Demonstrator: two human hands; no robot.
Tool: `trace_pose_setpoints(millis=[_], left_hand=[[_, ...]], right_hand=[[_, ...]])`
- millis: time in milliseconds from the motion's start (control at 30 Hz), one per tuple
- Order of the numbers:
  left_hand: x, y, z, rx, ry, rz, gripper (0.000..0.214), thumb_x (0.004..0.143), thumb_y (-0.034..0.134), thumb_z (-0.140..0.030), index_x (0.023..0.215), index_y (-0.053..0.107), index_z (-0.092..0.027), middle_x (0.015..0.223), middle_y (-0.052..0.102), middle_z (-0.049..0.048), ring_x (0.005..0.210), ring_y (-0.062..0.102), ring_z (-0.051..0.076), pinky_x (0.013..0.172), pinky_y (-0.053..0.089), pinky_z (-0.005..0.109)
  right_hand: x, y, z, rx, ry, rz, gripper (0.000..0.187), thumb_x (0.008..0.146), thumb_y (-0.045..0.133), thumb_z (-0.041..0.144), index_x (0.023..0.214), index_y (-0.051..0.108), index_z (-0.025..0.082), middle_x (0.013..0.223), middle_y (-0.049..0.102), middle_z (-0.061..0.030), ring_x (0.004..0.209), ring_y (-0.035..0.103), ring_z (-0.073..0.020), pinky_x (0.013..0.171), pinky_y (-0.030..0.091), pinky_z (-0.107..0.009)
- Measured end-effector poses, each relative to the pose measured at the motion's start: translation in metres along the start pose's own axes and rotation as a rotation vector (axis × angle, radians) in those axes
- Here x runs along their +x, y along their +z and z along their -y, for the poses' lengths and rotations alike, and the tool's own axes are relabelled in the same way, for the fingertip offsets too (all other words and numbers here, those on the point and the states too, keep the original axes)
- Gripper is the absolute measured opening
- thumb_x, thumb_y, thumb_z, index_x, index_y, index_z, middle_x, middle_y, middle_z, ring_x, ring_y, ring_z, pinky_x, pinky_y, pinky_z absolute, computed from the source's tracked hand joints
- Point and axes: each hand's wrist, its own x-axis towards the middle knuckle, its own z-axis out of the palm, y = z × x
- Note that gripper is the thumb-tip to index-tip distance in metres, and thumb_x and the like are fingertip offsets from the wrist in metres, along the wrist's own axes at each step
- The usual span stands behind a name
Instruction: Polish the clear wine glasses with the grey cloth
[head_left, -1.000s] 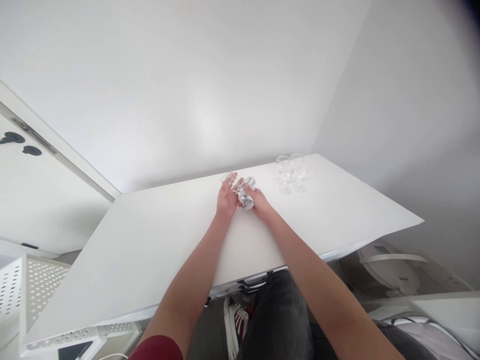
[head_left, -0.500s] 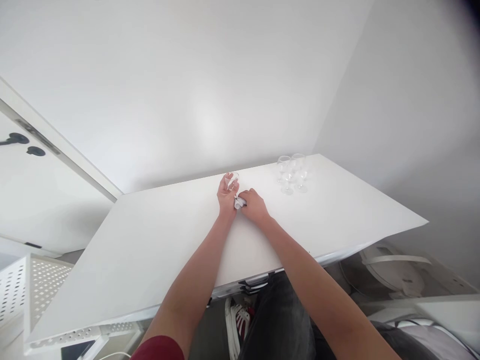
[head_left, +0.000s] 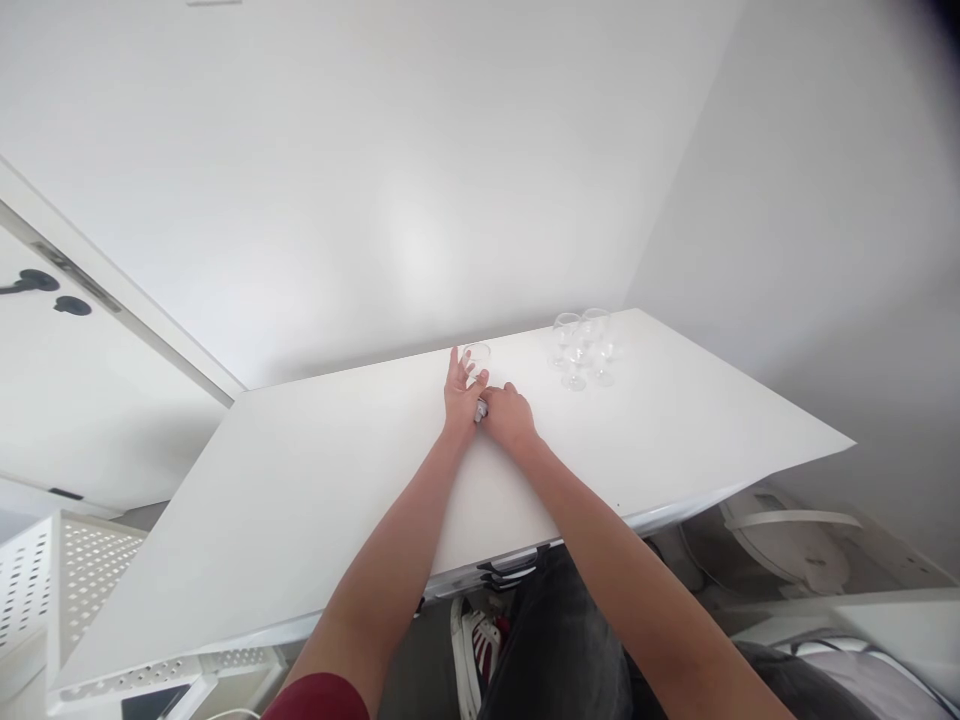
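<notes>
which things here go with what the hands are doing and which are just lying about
Goes with it:
clear glass, in the left hand
crumpled pale wad at the right hand
stemmed glasses on the table, probably related

Just around:
perforated white panel
dark flat object, lower left
black door handle

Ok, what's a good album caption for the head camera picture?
Left hand holding a glass, right hand gripping a cloth, more glasses standing on the white table.

This looked like a room at home: plain pale walls (head_left: 420,180), a handled door (head_left: 82,390) at far left, a white desk (head_left: 315,480).
</notes>
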Motion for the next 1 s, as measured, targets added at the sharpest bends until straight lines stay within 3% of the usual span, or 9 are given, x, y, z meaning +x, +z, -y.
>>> trace_pose_setpoints(millis=[100, 300, 500, 600, 700, 767, 867, 933, 1000], left_hand=[[-0.003, 0.001, -0.001, 0.041, -0.032, -0.031, 0.090, 0.087, 0.073, -0.051, 0.160, 0.021, -0.045, 0.167, 0.032, 0.0054, 0.147, 0.042, 0.026, 0.111, 0.044, 0.040], [-0.006, 0.001, -0.004, 0.088, -0.065, -0.021, 0.063, 0.095, 0.057, -0.059, 0.153, 0.035, -0.046, 0.164, 0.036, 0.0050, 0.137, 0.052, 0.024, 0.106, 0.046, 0.041], [-0.008, 0.002, -0.005, 0.072, -0.080, -0.028, 0.055, 0.095, 0.058, -0.055, 0.147, 0.043, -0.045, 0.160, 0.042, 0.0045, 0.128, 0.058, 0.022, 0.099, 0.048, 0.038], [-0.006, 0.001, -0.004, 0.046, -0.062, -0.078, 0.044, 0.095, 0.060, -0.051, 0.138, 0.052, -0.041, 0.149, 0.052, 0.0047, 0.116, 0.062, 0.019, 0.090, 0.050, 0.032], [-0.003, 0.000, -0.005, -0.005, 0.045, -0.199, 0.023, 0.097, 0.058, -0.048, 0.104, 0.064, -0.027, 0.103, 0.065, 0.0046, 0.080, 0.060, 0.012, 0.069, 0.046, 0.024], [-0.003, -0.001, -0.006, -0.021, 0.114, -0.267, 0.035, 0.098, 0.055, -0.049, 0.077, 0.054, -0.021, 0.071, 0.049, 0.0000, 0.059, 0.044, 0.010, 0.055, 0.037, 0.022], [-0.005, -0.001, -0.006, 0.092, 0.132, -0.287, 0.050, 0.096, 0.057, -0.050, 0.063, 0.034, -0.021, 0.060, 0.027, -0.0036, 0.052, 0.027, 0.010, 0.048, 0.025, 0.025], [-0.007, -0.001, -0.004, 0.260, 0.079, -0.235, 0.052, 0.092, 0.063, -0.044, 0.061, 0.028, -0.021, 0.059, 0.023, -0.0036, 0.054, 0.025, 0.010, 0.050, 0.023, 0.026], [-0.008, -0.001, -0.001, 0.403, -0.006, -0.167, 0.052, 0.088, 0.066, -0.037, 0.059, 0.026, -0.021, 0.057, 0.023, -0.0035, 0.054, 0.024, 0.011, 0.051, 0.021, 0.028]], right_hand=[[-0.001, -0.001, -0.005, -0.034, 0.175, -0.023, 0.025, 0.089, 0.053, 0.015, 0.109, 0.069, 0.016, 0.113, 0.069, -0.0159, 0.111, 0.053, -0.0320, 0.082, 0.043, -0.038], [0.002, -0.003, -0.032, 0.020, 0.508, -0.066, 0.037, 0.086, 0.051, 0.018, 0.120, 0.063, 0.011, 0.132, 0.057, -0.0220, 0.120, 0.051, -0.0351, 0.087, 0.047, -0.043], [0.003, -0.007, -0.045, 0.087, 0.566, -0.054, 0.042, 0.085, 0.050, 0.016, 0.126, 0.059, 0.013, 0.145, 0.048, -0.0200, 0.124, 0.049, -0.0347, 0.091, 0.048, -0.044], [0.002, -0.009, -0.047, 0.100, 0.567, -0.084, 0.041, 0.084, 0.050, 0.016, 0.124, 0.058, 0.014, 0.141, 0.048, -0.0195, 0.121, 0.050, -0.0343, 0.086, 0.048, -0.043], [0.002, -0.010, -0.041, 0.054, 0.478, -0.248, 0.032, 0.085, 0.051, 0.015, 0.116, 0.059, 0.016, 0.129, 0.053, -0.0179, 0.114, 0.052, -0.0312, 0.080, 0.046, -0.038], [0.002, -0.008, -0.033, 0.025, 0.325, -0.288, 0.024, 0.087, 0.050, 0.017, 0.109, 0.060, 0.018, 0.118, 0.057, -0.0143, 0.107, 0.055, -0.0278, 0.077, 0.044, -0.035], [0.002, 0.001, -0.019, 0.014, 0.043, -0.083, 0.017, 0.088, 0.054, 0.020, 0.103, 0.062, 0.020, 0.105, 0.062, -0.0094, 0.091, 0.058, -0.0230, 0.071, 0.041, -0.031], [0.002, 0.007, -0.013, 0.012, -0.108, 0.036, 0.021, 0.085, 0.057, 0.021, 0.105, 0.063, 0.019, 0.101, 0.064, -0.0084, 0.085, 0.059, -0.0215, 0.069, 0.040, -0.031], [0.002, 0.009, -0.010, 0.034, -0.172, 0.071, 0.026, 0.084, 0.058, 0.020, 0.110, 0.064, 0.018, 0.101, 0.065, -0.0081, 0.083, 0.060, -0.0211, 0.068, 0.040, -0.030]])
